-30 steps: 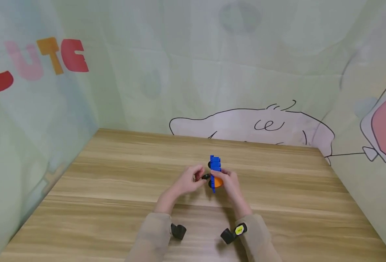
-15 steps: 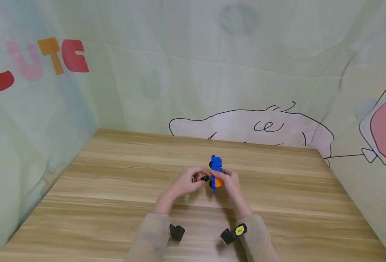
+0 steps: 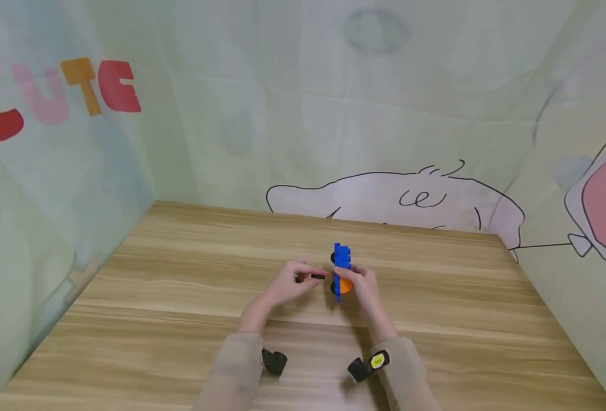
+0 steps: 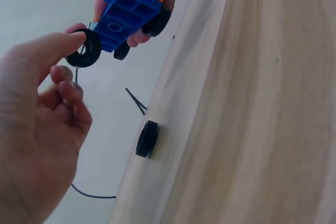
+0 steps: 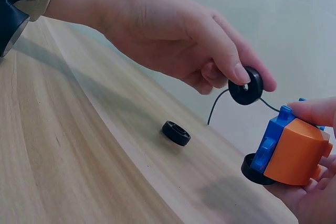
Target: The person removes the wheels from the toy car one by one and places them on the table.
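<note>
My left hand (image 3: 286, 284) pinches a black toy wheel (image 4: 92, 55) between thumb and index finger, its centre hole showing in both wrist views. The other fingers curl loosely below it. Facing it, my right hand (image 3: 365, 288) holds a toy car (image 3: 342, 257) by its sides, with a blue chassis and an orange body part (image 5: 295, 153). The car is turned so its ribbed blue underside (image 4: 126, 22) faces left. Black wheels (image 4: 157, 22) sit on the chassis. A small gap parts the pinched wheel from the car. Beneath the left hand, a loose black wheel (image 5: 176, 133) lies on the table.
The wood-grain table (image 3: 189, 342) extends all around the hands. Printed fabric walls (image 3: 210, 114) rise at its back and sides. Black wrist devices (image 3: 274, 362) are worn at both sleeves.
My left hand has drawn slightly left, away from the car, and the pinched wheel has turned to appear edge-on in the head view. My right hand and the car have shifted slightly right.
</note>
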Available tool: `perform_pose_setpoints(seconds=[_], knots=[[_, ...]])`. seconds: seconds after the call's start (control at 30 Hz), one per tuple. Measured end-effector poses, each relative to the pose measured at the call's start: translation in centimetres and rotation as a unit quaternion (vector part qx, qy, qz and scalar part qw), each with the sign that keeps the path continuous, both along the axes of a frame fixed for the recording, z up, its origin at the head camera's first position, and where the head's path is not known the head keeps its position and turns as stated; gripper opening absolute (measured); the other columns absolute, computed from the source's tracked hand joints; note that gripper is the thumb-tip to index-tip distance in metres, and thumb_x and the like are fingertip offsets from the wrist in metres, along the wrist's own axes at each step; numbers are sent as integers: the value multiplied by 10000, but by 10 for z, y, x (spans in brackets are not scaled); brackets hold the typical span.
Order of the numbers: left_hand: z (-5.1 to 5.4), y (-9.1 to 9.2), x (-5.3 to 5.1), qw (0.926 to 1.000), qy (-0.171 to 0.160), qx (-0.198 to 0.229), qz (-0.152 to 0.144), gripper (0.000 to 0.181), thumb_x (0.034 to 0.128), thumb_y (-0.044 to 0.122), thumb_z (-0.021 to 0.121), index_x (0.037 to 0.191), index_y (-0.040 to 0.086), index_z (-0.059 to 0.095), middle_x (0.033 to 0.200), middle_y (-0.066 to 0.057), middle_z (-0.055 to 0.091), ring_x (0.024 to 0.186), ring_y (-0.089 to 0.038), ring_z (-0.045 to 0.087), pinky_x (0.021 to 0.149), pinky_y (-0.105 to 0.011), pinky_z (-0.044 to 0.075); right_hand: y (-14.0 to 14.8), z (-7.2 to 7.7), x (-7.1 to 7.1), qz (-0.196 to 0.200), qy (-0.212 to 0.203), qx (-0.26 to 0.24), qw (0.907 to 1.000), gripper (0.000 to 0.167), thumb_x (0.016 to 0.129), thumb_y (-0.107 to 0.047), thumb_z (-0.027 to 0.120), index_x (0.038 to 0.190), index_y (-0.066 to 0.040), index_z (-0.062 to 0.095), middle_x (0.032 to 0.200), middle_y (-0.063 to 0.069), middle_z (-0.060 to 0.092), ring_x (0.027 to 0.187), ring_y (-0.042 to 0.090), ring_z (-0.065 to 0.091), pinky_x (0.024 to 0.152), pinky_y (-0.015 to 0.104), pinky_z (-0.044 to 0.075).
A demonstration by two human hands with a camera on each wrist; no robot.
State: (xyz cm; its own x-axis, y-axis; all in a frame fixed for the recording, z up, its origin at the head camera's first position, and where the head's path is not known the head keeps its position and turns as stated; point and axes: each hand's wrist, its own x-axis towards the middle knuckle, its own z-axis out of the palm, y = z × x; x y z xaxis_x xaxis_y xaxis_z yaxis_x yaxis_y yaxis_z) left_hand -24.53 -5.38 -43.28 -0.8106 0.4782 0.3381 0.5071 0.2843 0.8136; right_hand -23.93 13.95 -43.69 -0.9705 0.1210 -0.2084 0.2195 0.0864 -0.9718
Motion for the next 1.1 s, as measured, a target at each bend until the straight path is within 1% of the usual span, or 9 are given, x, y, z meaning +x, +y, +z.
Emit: perform_pose_setpoints(seconds=[0.1, 0.17, 0.23, 0.4, 0.53, 0.67, 0.77, 0.93, 1.1], knots=[[0, -3, -1, 9999, -47, -8, 129, 194, 887, 83, 686, 1036, -28, 741, 872, -137, 517, 819, -193, 478, 709, -237, 413, 1, 1, 0, -38, -85, -45, 9999, 642, 866, -286, 680, 1340, 106, 497, 1313, 274, 571, 1146, 319, 523, 980, 390, 403], [-1, -6, -2, 9997, -96, -52, 195, 196, 893, 85, 681, 1044, -24, 739, 951, -131, 541, 893, -208, 495, 758, -267, 461, 1, 1, 0, -28, -87, -112, 9999, 637, 871, -276, 678, 1345, 106, 491, 1308, 281, 577, 1153, 324, 530, 989, 400, 399], [-3, -8, -4, 9996, -159, -117, 226, 206, 904, 86, 668, 1067, -22, 732, 986, -123, 563, 928, -202, 508, 784, -273, 489, 1, 1, 0, -53, -94, -123, 9999, 619, 870, -270, 682, 1336, 97, 504, 1275, 261, 609, 1117, 294, 551, 954, 364, 405], [-4, -12, -6, 9985, -254, -199, 450, 243, 914, 83, 649, 1119, -34, 706, 1007, -144, 642, 881, -179, 548, 751, -238, 486, 1, 0, 0, -28, 13, -143, 9999, 525, 872, -242, 688, 1262, 90, 574, 1121, 205, 701, 940, 179, 605, 844, 275, 415], [-4, -12, -6, 9952, -494, -180, 820, 259, 914, 77, 655, 1141, -43, 685, 1027, -159, 680, 883, -212, 605, 780, -287, 518, 2, 0, -1, -19, 54, -152, 9999, 497, 865, -235, 697, 1227, 91, 599, 1061, 186, 720, 874, 131, 602, 821, 259, 424], [-3, -8, -4, 9874, -902, -235, 1281, 243, 912, 89, 674, 1136, -6, 677, 1056, -141, 696, 940, -243, 650, 843, -365, 547, 4, -1, -1, -52, 61, -144, 9999, 495, 859, -232, 703, 1220, 93, 607, 1047, 172, 720, 872, 139, 594, 811, 257, 428], [-4, -4, -4, 9832, -1068, -300, 1451, 210, 901, 86, 688, 1093, 4, 679, 1045, -136, 703, 940, -248, 666, 841, -373, 558, 4, -1, -2, -58, 37, -146, 9999, 507, 858, -239, 703, 1229, 92, 602, 1068, 184, 715, 897, 162, 597, 817, 259, 425], [-5, 1, -5, 9816, -1132, -435, 1473, 165, 883, 61, 700, 1028, -17, 688, 978, -131, 709, 874, -215, 665, 778, -323, 561, 5, -2, -2, -63, 11, -113, 9999, 546, 861, -257, 698, 1257, 99, 578, 1134, 206, 687, 933, 184, 592, 817, 253, 432], [-6, 4, -4, 9828, -953, -643, 1447, 150, 868, 78, 719, 995, -2, 716, 937, -105, 729, 834, -187, 659, 753, -312, 544, 5, -2, -2, -41, 70, -196, 9998, 488, 863, -232, 700, 1217, 92, 606, 1063, 184, 713, 845, 129, 613, 777, 229, 464]])
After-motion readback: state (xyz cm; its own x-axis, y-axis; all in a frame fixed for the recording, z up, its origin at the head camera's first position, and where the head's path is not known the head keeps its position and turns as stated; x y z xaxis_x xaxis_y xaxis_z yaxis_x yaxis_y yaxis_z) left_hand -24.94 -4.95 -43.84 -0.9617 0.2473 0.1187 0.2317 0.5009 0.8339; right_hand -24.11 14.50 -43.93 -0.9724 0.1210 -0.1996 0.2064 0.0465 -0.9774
